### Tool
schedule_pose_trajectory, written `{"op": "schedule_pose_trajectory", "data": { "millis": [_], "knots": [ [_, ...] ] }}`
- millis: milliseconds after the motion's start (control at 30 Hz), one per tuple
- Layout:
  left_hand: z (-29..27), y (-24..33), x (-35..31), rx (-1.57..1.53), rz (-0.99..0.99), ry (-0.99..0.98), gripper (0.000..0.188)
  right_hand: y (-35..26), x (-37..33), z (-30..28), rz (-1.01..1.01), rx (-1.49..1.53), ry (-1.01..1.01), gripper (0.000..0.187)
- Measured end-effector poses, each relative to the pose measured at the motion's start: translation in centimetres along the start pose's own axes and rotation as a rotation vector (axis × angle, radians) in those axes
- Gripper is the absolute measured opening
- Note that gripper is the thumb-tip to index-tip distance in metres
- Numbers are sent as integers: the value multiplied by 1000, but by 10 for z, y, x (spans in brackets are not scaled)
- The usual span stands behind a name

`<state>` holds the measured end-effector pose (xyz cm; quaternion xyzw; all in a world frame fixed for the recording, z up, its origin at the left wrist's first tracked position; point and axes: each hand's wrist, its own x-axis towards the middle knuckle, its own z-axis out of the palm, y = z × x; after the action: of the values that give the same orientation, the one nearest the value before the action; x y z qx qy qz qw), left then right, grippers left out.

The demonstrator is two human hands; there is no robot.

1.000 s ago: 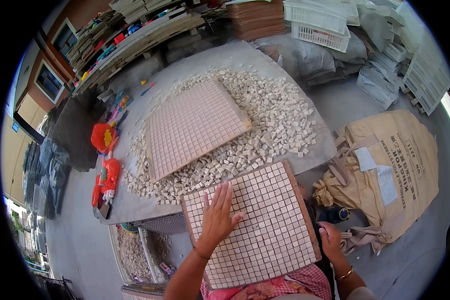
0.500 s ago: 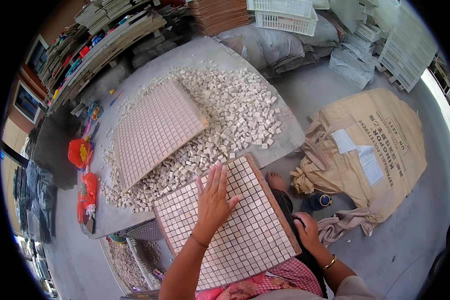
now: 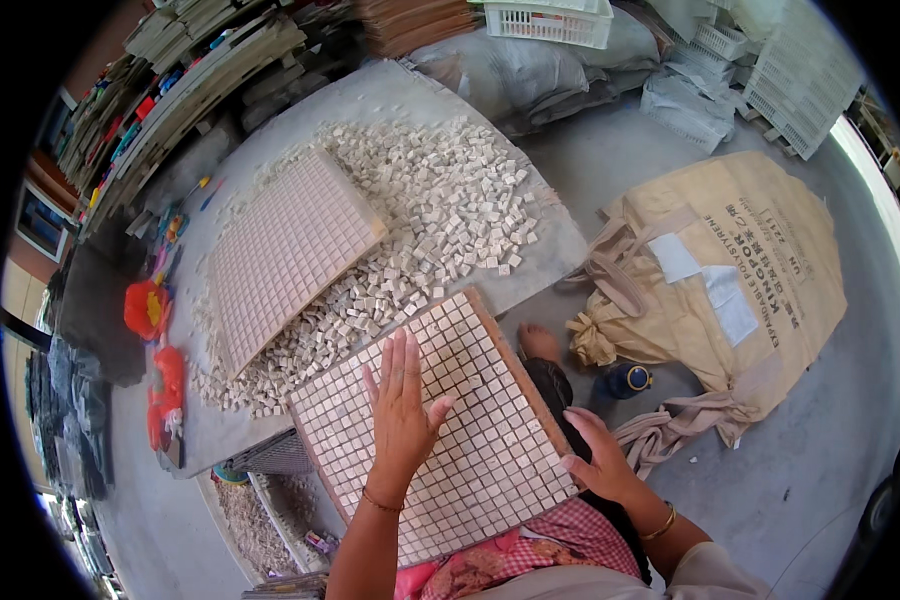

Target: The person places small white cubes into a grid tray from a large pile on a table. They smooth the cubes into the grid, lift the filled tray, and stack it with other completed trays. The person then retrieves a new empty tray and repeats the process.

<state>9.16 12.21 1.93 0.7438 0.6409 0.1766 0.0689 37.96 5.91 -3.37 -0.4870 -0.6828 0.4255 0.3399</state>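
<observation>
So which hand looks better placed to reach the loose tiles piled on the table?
Left, probably. The left hand lies flat on the tile board, on the side toward the loose tiles heaped on the table. The right hand grips the board's near-right edge, farther from the pile.
</observation>
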Motion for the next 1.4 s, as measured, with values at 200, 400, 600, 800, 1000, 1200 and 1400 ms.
{"op": "schedule_pose_trajectory", "data": {
  "millis": [200, 400, 600, 800, 1000, 1200, 1400],
  "knots": [
    [-42, -33, -118, -197, -331, 294, 77, -9, -3, 7, 35, -102, -61, 69],
    [-38, -65, -227, -420, -785, 445, 54, -10, -5, 5, 49, -107, 6, 56],
    [-25, -59, -239, -669, -938, 376, 43, -28, 8, 17, 56, -278, 9, 63],
    [-7, -63, -236, -556, -777, 420, 39, -28, 8, 26, -13, -395, 33, 71],
    [-11, -59, -236, -616, -813, 411, 35, -5, 13, 6, 19, -80, -73, 62],
    [-1, -65, -237, -589, -759, 455, 32, -14, 17, 3, 20, -149, -123, 53],
    [-4, -59, -232, -638, -826, 466, 30, -4, 13, 4, 29, -88, -116, 52]
  ]
}}
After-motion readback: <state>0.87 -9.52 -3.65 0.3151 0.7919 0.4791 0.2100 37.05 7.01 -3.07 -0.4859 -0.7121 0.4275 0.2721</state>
